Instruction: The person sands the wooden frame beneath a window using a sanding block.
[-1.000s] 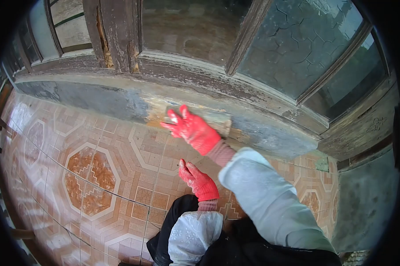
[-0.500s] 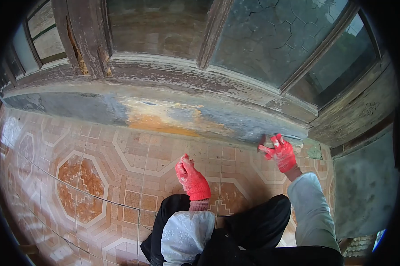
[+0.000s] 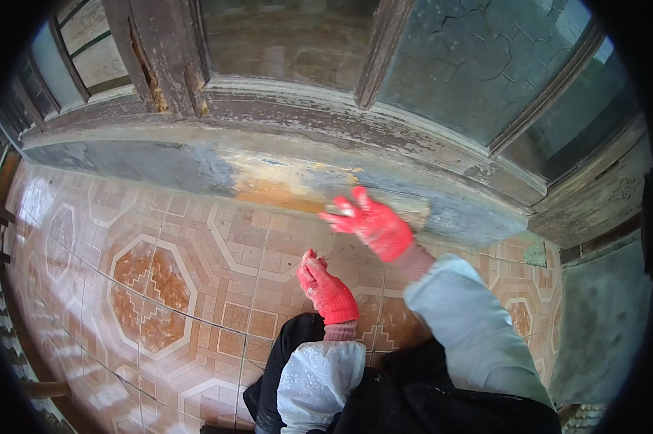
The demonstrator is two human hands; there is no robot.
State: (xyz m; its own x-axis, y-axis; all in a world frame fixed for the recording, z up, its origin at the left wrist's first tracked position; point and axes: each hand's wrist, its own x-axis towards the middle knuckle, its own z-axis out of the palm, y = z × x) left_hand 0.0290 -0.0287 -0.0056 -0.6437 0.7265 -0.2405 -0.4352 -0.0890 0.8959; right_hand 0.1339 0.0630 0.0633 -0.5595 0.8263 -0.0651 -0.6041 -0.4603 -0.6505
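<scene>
My right hand [image 3: 378, 228], in a pink-red glove with white smears, presses a pale, flat block that looks wooden [image 3: 413, 208] against the low wall strip [image 3: 475, 215] below the window frame. Its fingers are spread over the block, whose left part they hide. Beside that hand the strip has a bare yellow-orange patch [image 3: 276, 192] amid grey coating. Lower down, above the floor near my knee, my left hand [image 3: 328, 293] is closed in a matching smeared glove. Whatever it may hold is hidden by its fingers.
Weathered wooden window frames [image 3: 290, 112] with glass panes [image 3: 457, 79] rise above the strip. Patterned brown tiles [image 3: 153, 296] cover the floor. A grey wall [image 3: 598, 318] stands at the right, and a railing [image 3: 12, 289] runs along the left edge.
My right hand has swept left along the wall strip with the block, from near the right corner toward the orange patch. My left hand stays closed and nearly still; the view has shifted slightly.
</scene>
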